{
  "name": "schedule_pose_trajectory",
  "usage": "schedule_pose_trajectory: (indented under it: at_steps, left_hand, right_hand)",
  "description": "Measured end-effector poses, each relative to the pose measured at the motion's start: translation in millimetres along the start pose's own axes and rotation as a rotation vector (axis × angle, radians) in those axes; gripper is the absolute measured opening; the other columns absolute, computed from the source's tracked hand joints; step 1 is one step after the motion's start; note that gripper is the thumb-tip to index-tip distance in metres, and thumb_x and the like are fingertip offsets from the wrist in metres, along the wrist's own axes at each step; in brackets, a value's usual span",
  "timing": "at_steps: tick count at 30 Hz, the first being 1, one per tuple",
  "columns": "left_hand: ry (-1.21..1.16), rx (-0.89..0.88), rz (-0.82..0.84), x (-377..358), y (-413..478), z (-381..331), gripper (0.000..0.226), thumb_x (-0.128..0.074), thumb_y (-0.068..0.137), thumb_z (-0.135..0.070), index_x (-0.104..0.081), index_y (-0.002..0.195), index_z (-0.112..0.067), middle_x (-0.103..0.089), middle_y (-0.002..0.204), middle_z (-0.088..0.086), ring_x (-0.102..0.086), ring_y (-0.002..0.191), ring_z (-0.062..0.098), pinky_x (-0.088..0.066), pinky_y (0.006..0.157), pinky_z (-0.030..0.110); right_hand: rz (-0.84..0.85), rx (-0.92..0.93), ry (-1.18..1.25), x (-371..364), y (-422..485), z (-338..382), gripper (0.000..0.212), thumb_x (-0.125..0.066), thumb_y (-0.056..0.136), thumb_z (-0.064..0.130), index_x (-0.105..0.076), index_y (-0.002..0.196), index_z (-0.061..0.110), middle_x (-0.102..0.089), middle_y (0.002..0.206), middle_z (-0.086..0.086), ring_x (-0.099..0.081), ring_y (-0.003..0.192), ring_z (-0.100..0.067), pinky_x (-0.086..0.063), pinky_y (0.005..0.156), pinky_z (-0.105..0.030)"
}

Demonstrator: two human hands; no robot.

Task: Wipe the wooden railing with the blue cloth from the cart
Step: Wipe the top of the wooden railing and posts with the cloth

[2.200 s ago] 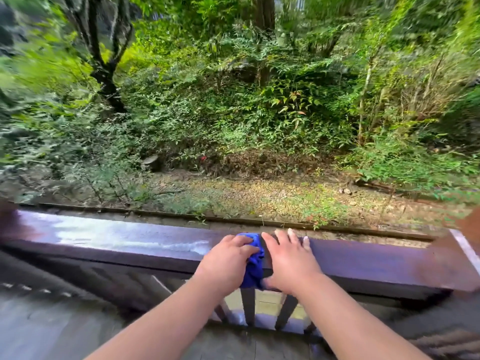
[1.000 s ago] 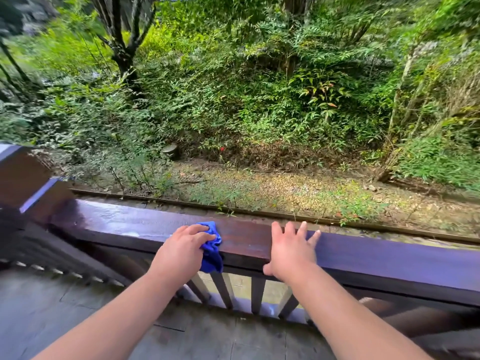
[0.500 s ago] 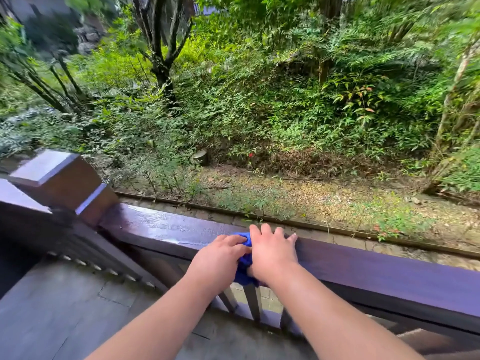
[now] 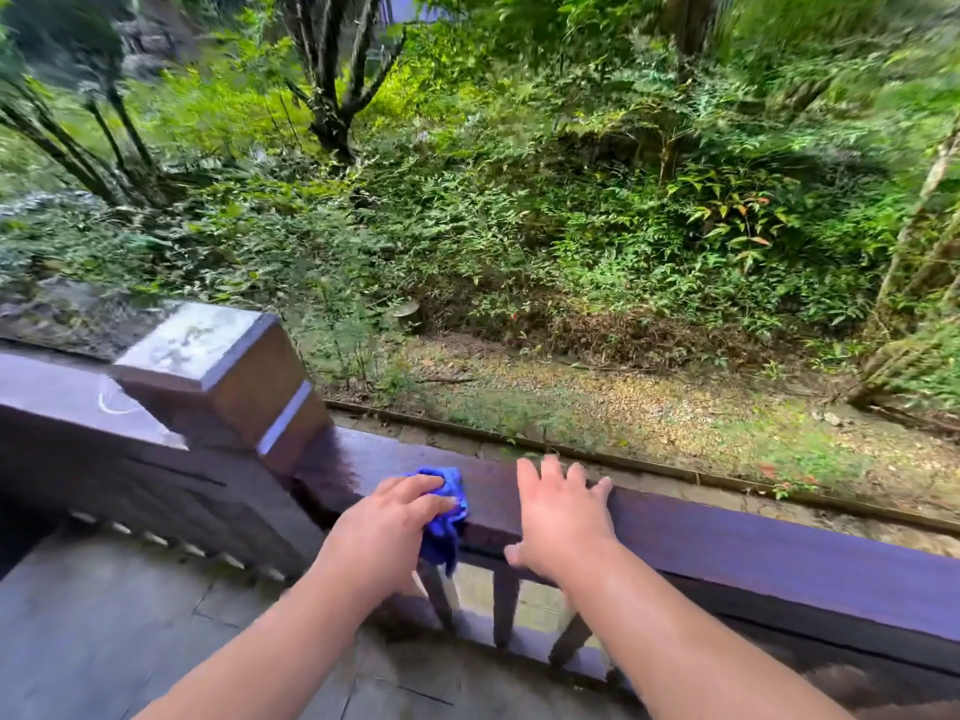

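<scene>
The dark wooden railing (image 4: 753,553) runs from a square post at the left toward the lower right. My left hand (image 4: 387,522) presses a bunched blue cloth (image 4: 444,504) onto the rail's top, close to the post; part of the cloth hangs over the near side. My right hand (image 4: 561,511) lies flat on the rail a little to the right, fingers spread, holding nothing. The rail surface near the post looks wet and shiny.
A square wooden post (image 4: 218,371) with a pale cap stands at the left, with another rail section (image 4: 78,407) beyond it. Balusters (image 4: 504,600) stand under the rail. Grey paving (image 4: 104,631) lies below. Gravel and dense green bushes fill the far side.
My hands were together on the cloth half a second ago; now they are apart. The left hand with the cloth has slid left toward the post, and the view has shifted left.
</scene>
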State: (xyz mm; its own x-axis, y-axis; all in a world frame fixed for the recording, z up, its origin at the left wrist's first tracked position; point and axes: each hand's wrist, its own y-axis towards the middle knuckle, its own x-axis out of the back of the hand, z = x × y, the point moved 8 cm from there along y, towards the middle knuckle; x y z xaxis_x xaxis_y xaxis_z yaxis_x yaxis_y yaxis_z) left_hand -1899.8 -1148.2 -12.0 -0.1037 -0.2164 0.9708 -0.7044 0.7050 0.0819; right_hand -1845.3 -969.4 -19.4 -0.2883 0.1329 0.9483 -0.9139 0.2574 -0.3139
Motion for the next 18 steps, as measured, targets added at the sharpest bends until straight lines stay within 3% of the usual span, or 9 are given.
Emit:
schedule_pose_trajectory:
  at_steps: [4, 7, 18]
  left_hand:
    - [-0.029, 0.106, -0.031, 21.1, -15.0, 82.6, 0.053, -0.073, 0.071, -0.009, -0.069, 0.116, -0.036, -0.061, 0.133, -0.008, -0.059, 0.116, 0.023, -0.056, 0.088, 0.037]
    - [-0.009, 0.144, -0.011, 29.6, -19.1, 122.1, 0.053, -0.07, 0.071, -0.011, -0.067, 0.119, -0.035, -0.059, 0.134, -0.008, -0.055, 0.118, 0.023, -0.053, 0.092, 0.035]
    - [-0.028, 0.119, 0.055, 21.3, -19.1, 129.3, 0.064, -0.069, 0.072, -0.012, -0.056, 0.131, -0.032, -0.049, 0.141, -0.009, -0.04, 0.127, 0.019, -0.057, 0.083, 0.039]
  right_hand:
    - [0.002, -0.04, 0.011, 4.1, 13.7, 60.4, 0.098, -0.078, 0.082, 0.054, -0.022, 0.154, 0.019, -0.033, 0.151, -0.017, -0.033, 0.139, -0.049, -0.028, 0.111, -0.074]
    - [0.038, -0.112, -0.016, 4.6, 24.2, 87.3, 0.1, -0.077, 0.085, 0.048, -0.015, 0.159, 0.022, -0.029, 0.154, -0.017, -0.03, 0.14, -0.053, -0.028, 0.111, -0.074]
    - [0.062, -0.196, -0.014, -0.6, 33.2, 90.7, 0.109, -0.084, 0.079, 0.048, -0.013, 0.16, 0.031, -0.029, 0.154, -0.013, -0.035, 0.136, -0.048, -0.032, 0.109, -0.071]
